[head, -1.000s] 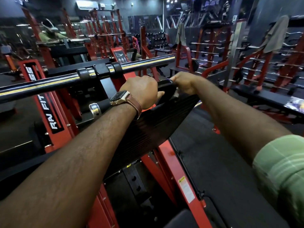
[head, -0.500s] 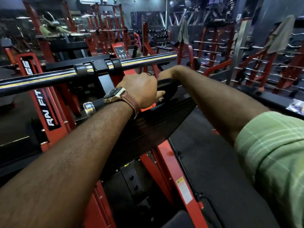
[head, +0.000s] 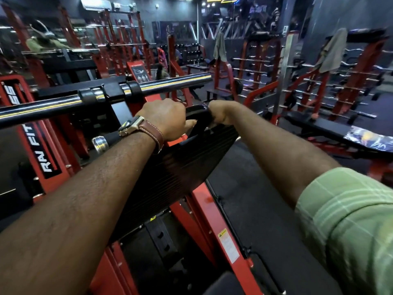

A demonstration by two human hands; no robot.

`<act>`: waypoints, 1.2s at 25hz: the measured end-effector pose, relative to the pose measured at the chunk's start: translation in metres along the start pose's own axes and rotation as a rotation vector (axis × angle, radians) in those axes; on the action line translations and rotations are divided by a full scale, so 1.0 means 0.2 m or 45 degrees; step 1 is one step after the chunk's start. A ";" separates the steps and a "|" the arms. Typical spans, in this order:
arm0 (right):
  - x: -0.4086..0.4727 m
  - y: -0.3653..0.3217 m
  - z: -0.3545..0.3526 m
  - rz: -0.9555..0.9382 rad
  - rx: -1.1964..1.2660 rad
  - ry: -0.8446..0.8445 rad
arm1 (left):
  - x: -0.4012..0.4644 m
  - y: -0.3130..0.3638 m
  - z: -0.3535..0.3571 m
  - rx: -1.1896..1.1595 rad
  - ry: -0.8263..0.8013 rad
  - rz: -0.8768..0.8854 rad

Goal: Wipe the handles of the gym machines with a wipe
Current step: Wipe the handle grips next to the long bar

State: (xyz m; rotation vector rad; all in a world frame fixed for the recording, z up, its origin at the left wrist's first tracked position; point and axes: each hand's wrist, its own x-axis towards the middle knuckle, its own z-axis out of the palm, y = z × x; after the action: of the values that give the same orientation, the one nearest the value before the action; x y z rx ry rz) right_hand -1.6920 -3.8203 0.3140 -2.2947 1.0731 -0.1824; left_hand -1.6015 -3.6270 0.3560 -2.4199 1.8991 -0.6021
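**Both hands on the black handle, wipe not visible**

Since the earlier frames the right hand [head: 219, 112] has drawn back along the handle toward 3 o'clock, off the spot close beside the left; the left hand [head: 168, 119] has barely shifted; the view has tilted a little.

Left hand, watch [head: 130, 126] on the wrist, curls over the black handle [head: 196, 117] at centre, knuckles up, gripping it; right hand wraps the same handle's far end at 1 o'clock, fingers hidden behind the bar, so a closed grip is likely but what lies under the palm cannot be told; no wipe shows in either hand, probably bunched under the right palm.

Chrome bar [head: 102, 96] runs across from 9 to 12 o'clock, above and apart from both hands; ribbed black pad [head: 180, 167] sits just below the handle; red frame [head: 212, 209] at 6 o'clock.

Step in hand, as judged: rubbing this handle while the left steadies it; next move calls for sliding the right hand along the grip, then clearing the left hand to cover its patch.
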 end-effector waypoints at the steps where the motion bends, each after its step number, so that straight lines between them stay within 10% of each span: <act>1: -0.02 0.00 -0.01 0.036 0.120 0.000 | 0.00 0.00 0.00 -0.005 -0.002 0.008; 9: -0.32 -0.13 -0.07 0.170 0.343 0.546 | 0.01 -0.02 0.00 -0.083 -0.055 0.037; 15: -0.35 -0.27 0.44 0.450 1.348 1.049 | -0.01 -0.03 -0.05 -0.325 -0.120 0.015; 20: -0.43 -0.43 0.35 0.474 2.510 1.033 | -0.05 -0.13 -0.05 -0.723 0.066 -0.067; 30: -0.59 -0.35 0.56 -0.047 2.190 0.965 | -0.10 -0.13 -0.01 -0.664 0.302 -0.025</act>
State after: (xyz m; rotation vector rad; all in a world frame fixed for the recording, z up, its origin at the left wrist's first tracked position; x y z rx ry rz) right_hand -1.6844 -3.6471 0.2771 -0.6147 0.6066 -1.4017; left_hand -1.5820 -3.6019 0.3575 -2.7712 2.3840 -0.4539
